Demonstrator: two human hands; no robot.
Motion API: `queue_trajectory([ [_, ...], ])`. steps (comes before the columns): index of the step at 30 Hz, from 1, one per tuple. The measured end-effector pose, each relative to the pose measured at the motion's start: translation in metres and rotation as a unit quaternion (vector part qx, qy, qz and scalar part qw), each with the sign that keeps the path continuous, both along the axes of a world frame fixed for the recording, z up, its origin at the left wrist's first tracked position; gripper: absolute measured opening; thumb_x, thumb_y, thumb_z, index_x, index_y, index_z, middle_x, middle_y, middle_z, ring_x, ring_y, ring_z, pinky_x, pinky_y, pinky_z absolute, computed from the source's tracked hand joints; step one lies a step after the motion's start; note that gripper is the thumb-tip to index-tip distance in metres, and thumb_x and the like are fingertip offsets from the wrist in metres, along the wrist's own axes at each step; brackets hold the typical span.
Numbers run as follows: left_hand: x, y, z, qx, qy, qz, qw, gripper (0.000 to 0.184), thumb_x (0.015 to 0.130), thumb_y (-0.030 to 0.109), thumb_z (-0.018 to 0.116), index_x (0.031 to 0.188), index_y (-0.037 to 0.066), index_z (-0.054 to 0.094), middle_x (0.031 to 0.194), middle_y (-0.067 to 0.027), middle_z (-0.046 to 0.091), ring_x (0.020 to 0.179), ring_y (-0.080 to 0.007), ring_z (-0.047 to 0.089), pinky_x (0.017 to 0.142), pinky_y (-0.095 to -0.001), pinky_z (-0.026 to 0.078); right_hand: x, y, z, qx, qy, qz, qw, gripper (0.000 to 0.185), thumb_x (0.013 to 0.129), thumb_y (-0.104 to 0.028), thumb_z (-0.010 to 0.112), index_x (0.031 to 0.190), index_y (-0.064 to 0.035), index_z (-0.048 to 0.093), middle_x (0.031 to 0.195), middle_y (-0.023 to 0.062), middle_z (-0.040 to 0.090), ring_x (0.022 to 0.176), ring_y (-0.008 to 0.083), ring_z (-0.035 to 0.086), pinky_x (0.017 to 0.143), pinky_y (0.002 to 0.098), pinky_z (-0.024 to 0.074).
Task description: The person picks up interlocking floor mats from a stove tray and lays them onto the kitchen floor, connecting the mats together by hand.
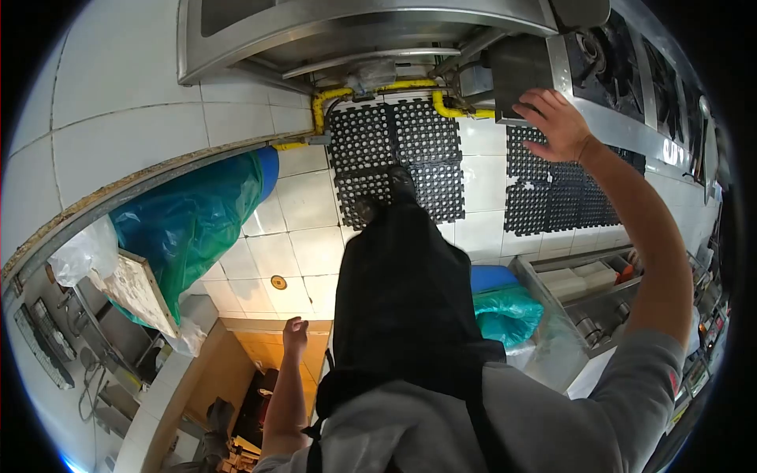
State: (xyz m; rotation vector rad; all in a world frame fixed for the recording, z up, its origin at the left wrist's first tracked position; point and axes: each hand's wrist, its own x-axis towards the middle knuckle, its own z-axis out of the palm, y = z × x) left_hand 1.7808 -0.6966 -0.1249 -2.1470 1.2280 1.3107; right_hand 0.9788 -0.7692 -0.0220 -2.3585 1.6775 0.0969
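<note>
My right hand [558, 126] is stretched out with its fingers apart, beside the front corner of the steel stove [599, 106]. Its fingertips overlap a dark metal box [519, 69] at the stove's end; whether they touch it I cannot tell. Nothing shows in that hand. Lower down at my left side hangs my left hand [295, 336], fingers loosely bent and partly apart, holding nothing visible. It is above the tiled floor, near a wooden cabinet [256, 327].
Black perforated mats [426, 134] lie on the floor under my shoes. A steel counter [371, 24] and yellow pipe [318, 114] are ahead. Left stands a blue bin with a green bag [197, 221]; right, a teal bag [509, 315] and a steel unit with containers [572, 280].
</note>
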Motion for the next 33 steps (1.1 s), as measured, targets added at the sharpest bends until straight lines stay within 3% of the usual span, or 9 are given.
queue_trajectory([
  [5, -0.019, -0.019, 0.002, -0.017, 0.019, 0.098, 0.995, 0.04, 0.088, 0.024, 0.065, 0.12, 0.002, 0.056, 0.103, -0.0137, 0.065, 0.09, -0.0216, 0.063, 0.078, -0.0323, 0.049, 0.04, 0.003, 0.016, -0.115, 0.035, -0.051, 0.991, 0.056, 0.073, -0.028, 0.069, 0.123, -0.0077, 0.054, 0.123, 0.0133, 0.049, 0.119, 0.0327, 0.044, 0.102, 0.0453, 0.0355],
  [8, -0.064, -0.058, 0.012, 0.016, 0.095, 0.061, 0.993, 0.038, 0.089, 0.02, 0.064, 0.121, 0.002, 0.056, 0.098, -0.0109, 0.064, 0.083, -0.0179, 0.062, 0.073, -0.03, 0.048, 0.102, 0.017, 0.026, -0.189, -0.008, -0.146, 0.971, 0.055, 0.075, -0.026, 0.068, 0.124, -0.0071, 0.053, 0.124, 0.0137, 0.049, 0.118, 0.0334, 0.044, 0.1, 0.0463, 0.035],
  [10, -0.054, -0.065, 0.005, -0.063, 0.175, -0.117, 0.976, 0.036, 0.09, 0.018, 0.062, 0.121, 0.002, 0.055, 0.1, -0.0093, 0.064, 0.085, -0.0156, 0.061, 0.073, -0.029, 0.048, 0.139, 0.043, 0.012, -0.186, -0.091, -0.258, 0.944, 0.054, 0.077, -0.026, 0.068, 0.124, -0.0058, 0.052, 0.123, 0.0145, 0.049, 0.115, 0.0342, 0.045, 0.098, 0.0461, 0.0356],
  [13, -0.059, -0.075, 0.027, -0.054, 0.168, 0.076, 0.981, 0.035, 0.091, 0.019, 0.06, 0.122, 0.003, 0.055, 0.103, -0.0078, 0.063, 0.09, -0.0154, 0.062, 0.073, -0.0285, 0.05, 0.189, 0.1, -0.024, -0.12, -0.147, -0.326, 0.926, 0.052, 0.079, -0.026, 0.066, 0.125, -0.005, 0.051, 0.122, 0.0151, 0.05, 0.112, 0.0353, 0.046, 0.096, 0.0454, 0.0361],
  [18, -0.005, -0.038, 0.025, -0.01, 0.099, 0.071, 0.993, 0.037, 0.091, 0.021, 0.06, 0.122, 0.002, 0.054, 0.101, -0.0101, 0.065, 0.087, -0.0159, 0.063, 0.068, -0.0292, 0.049, 0.243, 0.227, -0.061, 0.079, -0.152, -0.447, 0.878, 0.056, 0.082, -0.027, 0.065, 0.129, -0.003, 0.046, 0.12, 0.0193, 0.052, 0.112, 0.0377, 0.046, 0.098, 0.0486, 0.0348],
  [22, 0.014, -0.018, 0.003, 0.03, 0.053, 0.02, 0.998, 0.038, 0.091, 0.022, 0.062, 0.121, 0.0, 0.054, 0.099, -0.0138, 0.066, 0.082, -0.0175, 0.065, 0.066, -0.0292, 0.049, 0.246, 0.328, -0.097, 0.144, -0.091, -0.537, 0.826, 0.06, 0.082, -0.032, 0.065, 0.131, -0.0043, 0.044, 0.121, 0.0183, 0.054, 0.109, 0.0379, 0.048, 0.097, 0.0475, 0.0362],
  [25, 0.021, -0.013, 0.0, 0.005, 0.051, 0.081, 0.995, 0.038, 0.09, 0.021, 0.063, 0.121, -0.001, 0.055, 0.096, -0.0136, 0.066, 0.079, -0.0186, 0.065, 0.066, -0.0301, 0.049, 0.266, 0.409, -0.101, 0.176, -0.069, -0.603, 0.775, 0.06, 0.084, -0.036, 0.064, 0.132, -0.0059, 0.044, 0.116, 0.0174, 0.058, 0.108, 0.0369, 0.051, 0.098, 0.0462, 0.0363],
  [31, 0.006, -0.072, -0.032, 0.048, 0.158, -0.104, 0.981, 0.036, 0.09, 0.021, 0.063, 0.119, 0.001, 0.056, 0.091, -0.0134, 0.068, 0.081, -0.0179, 0.065, 0.073, -0.0294, 0.05, 0.305, 0.366, -0.056, 0.155, -0.107, -0.703, 0.686, 0.058, 0.085, -0.039, 0.063, 0.132, -0.0088, 0.044, 0.112, 0.0185, 0.061, 0.107, 0.0344, 0.054, 0.095, 0.0444, 0.0389],
  [33, 0.005, -0.108, -0.04, 0.005, 0.223, -0.075, 0.972, 0.033, 0.091, 0.019, 0.061, 0.118, 0.002, 0.055, 0.088, -0.01, 0.066, 0.078, -0.0164, 0.063, 0.071, -0.0286, 0.049, 0.319, 0.338, -0.054, 0.129, -0.227, -0.739, 0.621, 0.058, 0.085, -0.032, 0.065, 0.132, -0.0076, 0.044, 0.112, 0.0168, 0.063, 0.104, 0.0323, 0.058, 0.095, 0.0427, 0.0412],
])
